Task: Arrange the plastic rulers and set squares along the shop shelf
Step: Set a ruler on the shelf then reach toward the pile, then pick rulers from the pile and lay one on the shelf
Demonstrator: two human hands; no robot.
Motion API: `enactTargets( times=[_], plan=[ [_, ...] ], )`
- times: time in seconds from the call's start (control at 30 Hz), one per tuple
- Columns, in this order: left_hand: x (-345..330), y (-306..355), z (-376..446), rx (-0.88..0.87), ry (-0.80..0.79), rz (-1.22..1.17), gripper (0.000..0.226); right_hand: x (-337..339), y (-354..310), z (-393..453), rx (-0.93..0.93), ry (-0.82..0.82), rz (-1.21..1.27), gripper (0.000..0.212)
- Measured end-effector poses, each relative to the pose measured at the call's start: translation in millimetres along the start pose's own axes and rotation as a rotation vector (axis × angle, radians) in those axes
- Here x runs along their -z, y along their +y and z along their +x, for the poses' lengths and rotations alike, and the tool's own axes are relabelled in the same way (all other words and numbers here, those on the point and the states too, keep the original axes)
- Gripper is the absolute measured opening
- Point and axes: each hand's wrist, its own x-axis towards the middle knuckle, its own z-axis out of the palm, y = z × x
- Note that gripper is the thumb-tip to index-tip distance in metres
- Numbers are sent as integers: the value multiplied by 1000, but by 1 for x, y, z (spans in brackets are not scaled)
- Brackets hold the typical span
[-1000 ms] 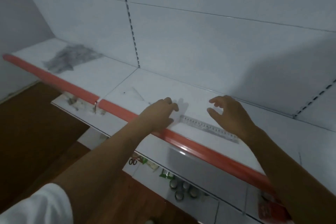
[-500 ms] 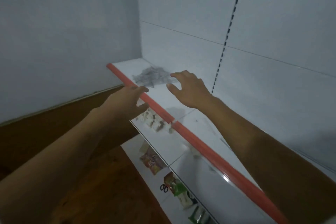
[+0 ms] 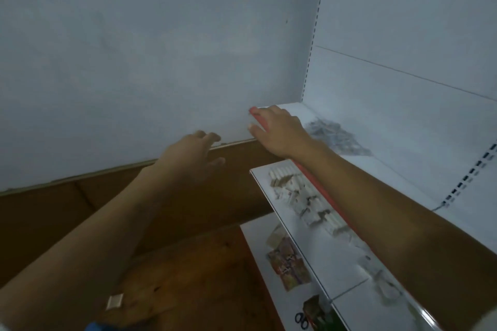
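Observation:
A heap of clear plastic rulers and set squares [image 3: 333, 137] lies at the far left end of the white top shelf [image 3: 382, 169], which has a red front strip [image 3: 309, 177]. My right hand [image 3: 279, 129] hovers over the shelf's left corner, just left of the heap, with fingers spread and nothing in it. My left hand [image 3: 193, 150] hangs in the air off the shelf, left of its end, fingers loosely bent and holding nothing.
A plain wall [image 3: 134, 62] closes off the shelf's left end. On the lower shelf [image 3: 269, 191] lie several small white packs [image 3: 301, 193]. Colourful packets [image 3: 287, 263] and scissors [image 3: 301, 320] sit lower down. Brown wooden floor [image 3: 188, 263] lies below.
My view has swung left from the shelf's middle to its end. Both hands moved left with it, away from the single ruler, and my right hand now hovers by the heap.

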Motion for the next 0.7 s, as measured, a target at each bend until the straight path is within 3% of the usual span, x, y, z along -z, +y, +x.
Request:
enactTargets(
  times=[0.47, 0.7],
  plan=[
    [-5, -93, 172, 99, 49, 61, 54, -72, 36, 207, 121, -52, 45, 52],
    [-28, -131, 261, 58, 42, 42, 50, -112, 57, 273, 54, -72, 49, 52]
  ],
)
